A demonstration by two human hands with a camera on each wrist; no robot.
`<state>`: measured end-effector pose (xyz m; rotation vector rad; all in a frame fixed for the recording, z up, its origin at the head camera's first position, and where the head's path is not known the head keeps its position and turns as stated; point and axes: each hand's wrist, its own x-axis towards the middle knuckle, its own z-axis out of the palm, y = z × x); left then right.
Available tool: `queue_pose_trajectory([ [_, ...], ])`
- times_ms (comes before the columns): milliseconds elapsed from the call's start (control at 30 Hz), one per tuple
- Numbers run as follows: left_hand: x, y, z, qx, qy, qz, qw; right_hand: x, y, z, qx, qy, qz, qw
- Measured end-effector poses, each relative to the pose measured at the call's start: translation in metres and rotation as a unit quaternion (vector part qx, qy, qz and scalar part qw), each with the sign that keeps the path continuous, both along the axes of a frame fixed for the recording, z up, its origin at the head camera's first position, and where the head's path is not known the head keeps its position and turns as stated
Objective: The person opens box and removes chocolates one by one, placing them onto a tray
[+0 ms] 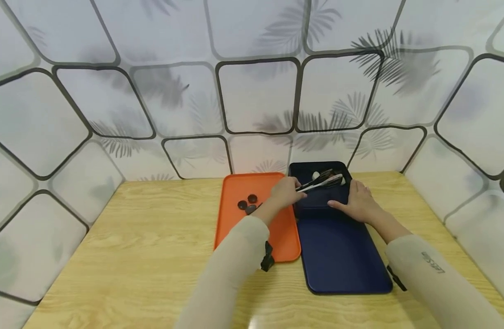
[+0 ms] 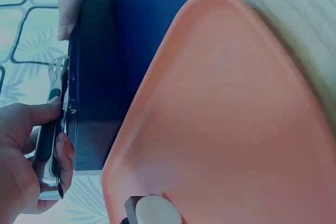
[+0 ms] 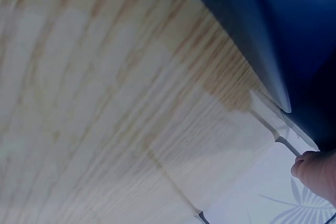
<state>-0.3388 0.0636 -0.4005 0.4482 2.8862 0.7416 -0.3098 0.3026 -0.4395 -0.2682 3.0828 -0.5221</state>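
My left hand (image 1: pixel 285 192) grips a pair of metal tongs (image 2: pixel 48 145) with black panels on the handles. The tong heads reach over the dark blue box (image 1: pixel 313 198), close to several small white and brown pieces inside it; whether they hold one cannot be told. With spread thumb and fairly straight fingers, my right hand (image 1: pixel 362 203) rests at the box's right side. On the orange tray (image 1: pixel 231 233) lie several small dark pieces (image 1: pixel 252 198), partly behind my left forearm. A pale rounded piece (image 2: pixel 157 211) shows at the tray's edge in the left wrist view.
A flat navy tray (image 1: pixel 342 260) extends from the box's front towards me, along the orange tray's right side. Both stand on a wood-grain table (image 1: pixel 153 242). Patterned white walls (image 1: pixel 256 96) enclose it at the back and sides.
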Motion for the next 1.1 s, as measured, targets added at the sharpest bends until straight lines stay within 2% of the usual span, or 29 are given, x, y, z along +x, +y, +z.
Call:
queue_pose_trajectory([
  [100,0.004,-0.010,-0.001,0.050,-0.016,0.002,0.9986,0.000,-0.001,0.001,0.000,-0.003,0.002,1.0000],
  [200,0.005,-0.020,-0.001,0.096,-0.029,-0.009,0.9949,0.001,-0.001,0.003,-0.002,-0.005,0.001,1.0000],
  [333,0.005,-0.032,-0.001,0.131,-0.035,-0.026,0.9905,0.001,0.000,0.003,-0.002,-0.006,-0.001,1.0000],
  [533,0.012,-0.051,0.002,0.150,-0.030,-0.038,0.9875,0.000,0.002,0.002,-0.001,-0.008,-0.001,1.0000],
  [733,0.018,-0.070,0.002,0.178,-0.049,-0.046,0.9818,-0.002,0.000,0.000,0.004,-0.011,-0.002,0.9999],
  [933,0.031,-0.087,0.008,0.211,-0.087,-0.070,0.9710,-0.001,-0.001,0.001,0.008,-0.009,-0.008,0.9999],
  [1100,0.045,-0.102,0.011,0.226,-0.074,-0.080,0.9680,-0.001,0.000,0.000,0.008,-0.012,-0.010,0.9998],
])
